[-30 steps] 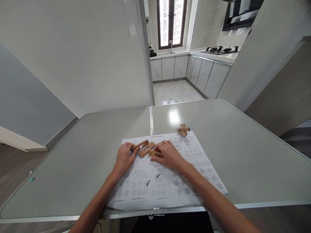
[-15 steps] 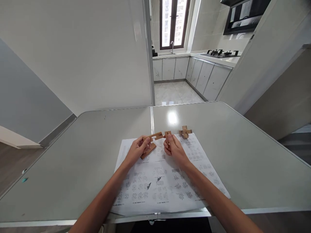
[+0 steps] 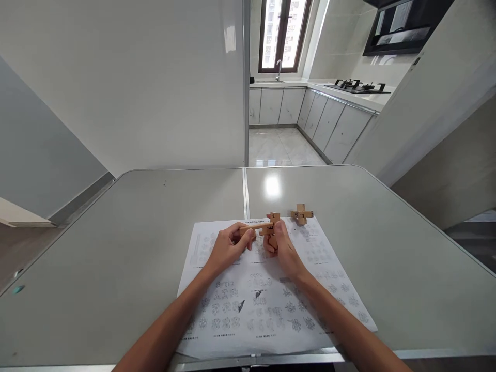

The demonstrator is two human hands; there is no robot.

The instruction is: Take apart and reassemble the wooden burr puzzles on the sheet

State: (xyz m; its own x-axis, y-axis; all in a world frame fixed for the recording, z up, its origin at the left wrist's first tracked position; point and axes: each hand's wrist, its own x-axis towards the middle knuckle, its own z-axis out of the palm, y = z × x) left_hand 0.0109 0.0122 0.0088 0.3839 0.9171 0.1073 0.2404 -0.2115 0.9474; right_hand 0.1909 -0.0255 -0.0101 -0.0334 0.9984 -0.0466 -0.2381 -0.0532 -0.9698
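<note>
Both hands are above a printed paper sheet (image 3: 267, 305). My left hand (image 3: 231, 245) is closed on one end of a flat wooden puzzle piece (image 3: 260, 226), whose other end meets a second wooden puzzle piece (image 3: 275, 217) marked "2". That upright piece is gripped in my right hand (image 3: 284, 250), thumb across its front. Part of another wooden piece shows under the left fingers, mostly hidden. Just beyond the right hand, an assembled wooden cross puzzle (image 3: 301, 214) with numbered ends stands at the sheet's far edge.
The sheet lies on a grey table (image 3: 96, 268) with a metal seam (image 3: 245, 194) down its middle. A small teal bit (image 3: 18, 289) is near the left edge. Past the table are a wall (image 3: 155, 88) and a kitchen with a gas stove (image 3: 358, 87).
The left hand's piece has moved right and now meets the piece in the right hand. The loose piece on the paper below the left hand no longer shows there. The view has shifted slightly.
</note>
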